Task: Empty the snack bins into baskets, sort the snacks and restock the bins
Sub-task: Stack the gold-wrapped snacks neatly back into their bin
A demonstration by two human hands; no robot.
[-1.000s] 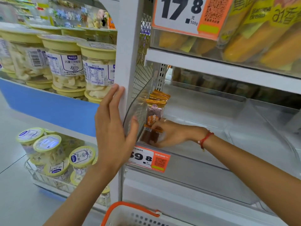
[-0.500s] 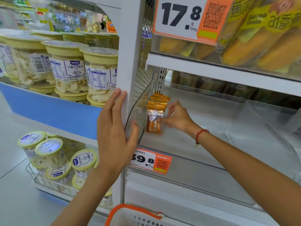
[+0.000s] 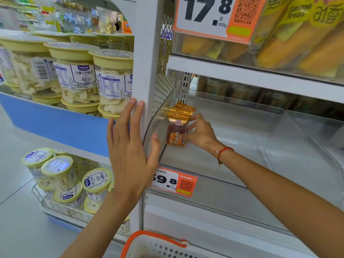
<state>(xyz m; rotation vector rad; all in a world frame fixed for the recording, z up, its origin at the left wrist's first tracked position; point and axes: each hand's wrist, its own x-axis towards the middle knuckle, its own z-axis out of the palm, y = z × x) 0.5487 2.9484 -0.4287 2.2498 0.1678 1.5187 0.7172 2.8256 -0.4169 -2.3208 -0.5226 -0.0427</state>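
Gripping orange snack packets [image 3: 176,127], the right hand [image 3: 202,135] — left hand [image 3: 130,146] flat, open — above tag "59.8" [image 3: 174,181].

The snack packets [image 3: 178,125] are glossy foil-like film, gold at the crimped top and clear over the dark contents. The bin [image 3: 232,155] is clear, smooth plastic with a faint sheen; its curved divider [image 3: 158,125] is the same (slightly scuffed-looking). Behind it a metal mesh panel [image 3: 164,86] looks painted white and matt. The jars [image 3: 78,79] are clear plastic with matt yellow lids and paper-looking labels. The basket [image 3: 158,246] is perforated white plastic with a glossy orange handle.
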